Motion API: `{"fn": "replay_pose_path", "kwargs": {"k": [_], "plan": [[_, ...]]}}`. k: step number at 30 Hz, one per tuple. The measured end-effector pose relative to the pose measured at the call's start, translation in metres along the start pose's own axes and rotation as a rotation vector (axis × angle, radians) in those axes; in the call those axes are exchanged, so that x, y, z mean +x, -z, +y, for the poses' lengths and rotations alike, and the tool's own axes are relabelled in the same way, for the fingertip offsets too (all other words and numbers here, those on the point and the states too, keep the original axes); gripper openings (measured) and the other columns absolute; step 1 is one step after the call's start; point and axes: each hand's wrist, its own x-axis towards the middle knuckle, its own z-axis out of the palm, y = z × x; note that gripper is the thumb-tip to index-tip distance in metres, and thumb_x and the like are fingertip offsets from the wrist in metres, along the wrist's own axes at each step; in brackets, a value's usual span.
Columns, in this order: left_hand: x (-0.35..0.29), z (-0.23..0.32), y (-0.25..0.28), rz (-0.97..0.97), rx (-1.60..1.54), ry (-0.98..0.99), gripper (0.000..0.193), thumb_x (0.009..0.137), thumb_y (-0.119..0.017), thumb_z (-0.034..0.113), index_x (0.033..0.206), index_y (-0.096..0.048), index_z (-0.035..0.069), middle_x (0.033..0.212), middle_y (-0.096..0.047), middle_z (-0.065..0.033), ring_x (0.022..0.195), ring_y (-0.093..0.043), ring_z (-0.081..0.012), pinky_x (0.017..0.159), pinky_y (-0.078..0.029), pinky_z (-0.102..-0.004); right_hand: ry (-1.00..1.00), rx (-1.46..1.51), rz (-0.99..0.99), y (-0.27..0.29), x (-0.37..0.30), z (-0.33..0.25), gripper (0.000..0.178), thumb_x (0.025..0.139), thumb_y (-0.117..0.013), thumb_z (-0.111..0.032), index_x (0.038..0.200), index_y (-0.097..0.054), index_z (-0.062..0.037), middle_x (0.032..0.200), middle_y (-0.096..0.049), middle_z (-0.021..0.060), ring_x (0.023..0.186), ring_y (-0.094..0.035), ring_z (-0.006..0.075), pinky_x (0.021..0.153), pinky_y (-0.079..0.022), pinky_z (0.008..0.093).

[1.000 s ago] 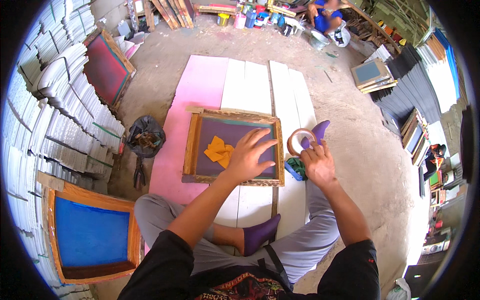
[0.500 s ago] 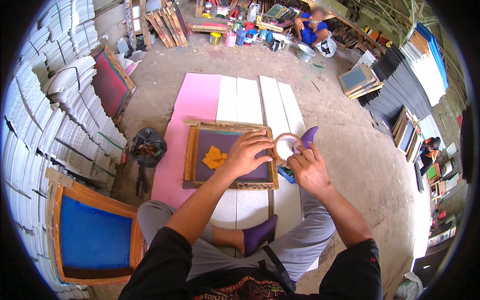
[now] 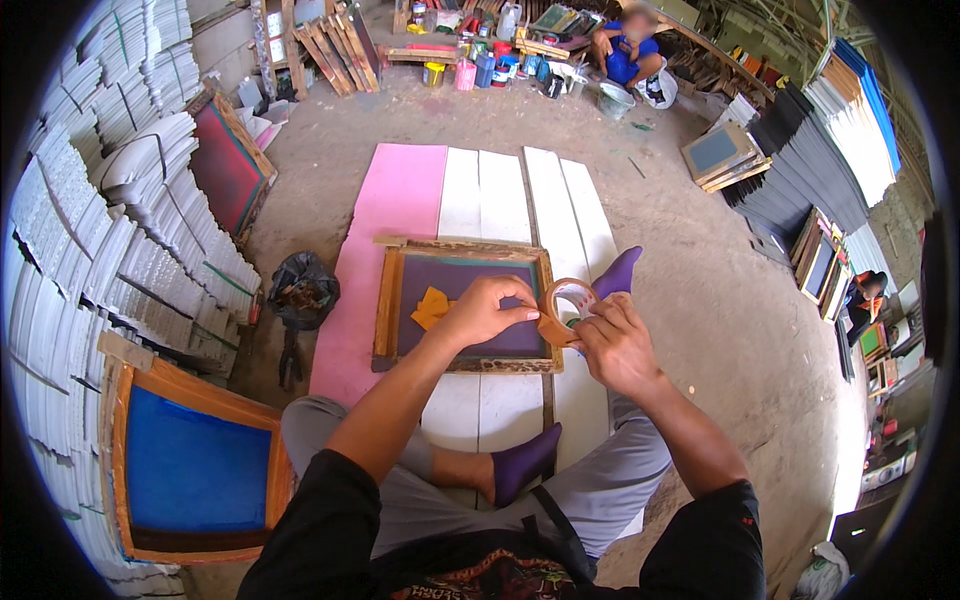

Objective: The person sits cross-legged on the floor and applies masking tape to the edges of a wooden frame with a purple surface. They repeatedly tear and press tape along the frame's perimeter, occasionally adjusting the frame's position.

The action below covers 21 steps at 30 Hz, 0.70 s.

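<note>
A roll of brown packing tape [image 3: 557, 330] with a pale inner core is tilted over the right side of a wooden screen frame [image 3: 386, 310]. My right hand [image 3: 622, 348] grips it from the right, fingers at the core. Thumb and fingertips of my left hand [image 3: 488, 312] are pinched together at the tape's left edge, on what seems to be its loose end. Dull purple mesh [image 3: 415, 335] fills the frame, which lies flat before me. Crumpled orange-yellow scraps [image 3: 431, 308] rest on that mesh, partly behind my left wrist.
Pink and white boards [image 3: 400, 195] lie under the frame and my legs. A blue-meshed frame [image 3: 195, 470] leans at the near left, beside stacked white sheets [image 3: 65, 330]. A black bag [image 3: 303, 290] sits left of the boards. Another person [image 3: 628, 50] squats at the back.
My left fingers, spread over the frame's right edge before, have drawn together into a pinch at the tape. The roll has tilted in my right hand. The view has shifted slightly.
</note>
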Motion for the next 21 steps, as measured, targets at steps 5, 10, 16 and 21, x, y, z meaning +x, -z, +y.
{"fn": "replay_pose_path", "kwargs": {"k": [5,10,16,21], "plan": [[-0.018,-0.018,-0.020,0.088,-0.251,0.126,0.015,0.101,-0.070,0.014,0.101,-0.068,-0.001,0.091,-0.071,-0.0027,0.084,-0.064,-0.0085,0.075,-0.052,-0.0289,-0.062,0.318,-0.005,-0.017,-0.007,0.000,0.027,0.092,-0.073,-0.021,0.108,-0.065,0.0000,0.104,-0.071,0.0187,0.106,-0.067,0.0363,0.103,-0.050,0.0505],[-0.027,-0.018,-0.021,0.123,-0.253,0.162,0.016,0.104,-0.067,0.015,0.105,-0.065,-0.001,0.089,-0.068,-0.0015,0.080,-0.060,-0.0052,0.071,-0.050,-0.0250,-0.240,0.597,-0.048,-0.029,-0.009,-0.012,0.025,0.100,-0.068,-0.023,0.108,-0.061,-0.0002,0.097,-0.066,0.0217,0.097,-0.065,0.0419,0.087,-0.052,0.0490],[-0.034,-0.032,-0.018,0.139,-0.182,0.211,0.018,0.102,-0.070,0.016,0.100,-0.068,-0.002,0.083,-0.068,-0.0007,0.075,-0.058,-0.0059,0.067,-0.049,-0.0272,-0.429,0.792,-0.111,-0.055,-0.025,-0.018,0.025,0.105,-0.061,-0.024,0.112,-0.061,-0.0001,0.095,-0.066,0.0207,0.087,-0.068,0.0365,0.078,-0.054,0.0430],[-0.042,-0.028,-0.012,0.193,-0.067,0.268,0.018,0.099,-0.072,0.014,0.096,-0.070,-0.003,0.080,-0.069,-0.0043,0.072,-0.058,-0.0081,0.066,-0.049,-0.0294,-0.469,0.907,-0.076,-0.069,-0.028,-0.026,0.048,0.093,-0.077,-0.029,0.129,-0.061,-0.0005,0.098,-0.069,0.0201,0.087,-0.069,0.0375,0.077,-0.054,0.0451]]}}
